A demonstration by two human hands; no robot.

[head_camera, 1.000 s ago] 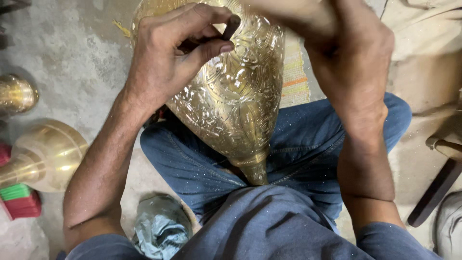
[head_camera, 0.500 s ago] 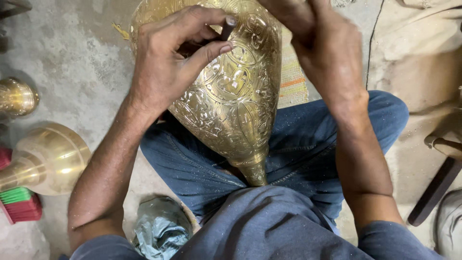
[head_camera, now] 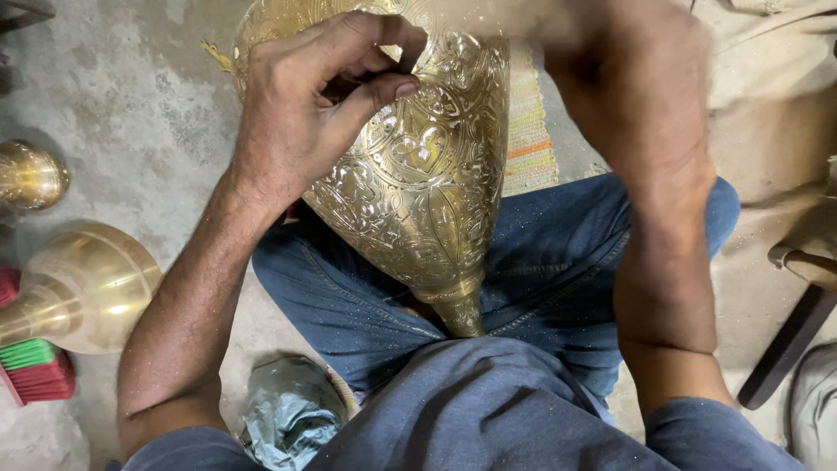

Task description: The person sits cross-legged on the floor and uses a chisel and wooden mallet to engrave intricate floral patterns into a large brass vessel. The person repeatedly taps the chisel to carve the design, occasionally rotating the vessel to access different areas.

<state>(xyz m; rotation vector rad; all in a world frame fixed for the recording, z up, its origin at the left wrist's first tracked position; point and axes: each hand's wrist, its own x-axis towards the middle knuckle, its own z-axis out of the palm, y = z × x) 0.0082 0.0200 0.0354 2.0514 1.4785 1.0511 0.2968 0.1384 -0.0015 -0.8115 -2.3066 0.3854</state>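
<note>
Across your lap, you are bracing a large engraved brass vessel point(head_camera: 418, 166), its narrow pointed end point(head_camera: 460, 316) wedged between your denim-clad thighs so the wide body is leaning away from you and holding steady for close work. Your left hand point(head_camera: 305, 122) is resting on the vessel's upper left side, fingers curled and thumb pressed to forefinger as though pinching a small dark tool; what it is gripping is too hidden to name. Your right hand point(head_camera: 628, 87) is a blur above the vessel's upper right, so you cannot tell whether it is closed on anything or touching the metal. The two hands are sitting apart, one at each side of the decorated face.

On the concrete floor point(head_camera: 131, 113) to your left, two plain brass pieces are lying well apart from the vessel: a small rounded one point(head_camera: 30, 177) and a larger trumpet-shaped one point(head_camera: 83, 288). Just below the larger one a red and green brush point(head_camera: 35, 371) is lying, and a crumpled grey-green cloth point(head_camera: 288, 410) is sitting by your left knee. A striped woven mat point(head_camera: 530, 131) is showing beyond the vessel
</note>
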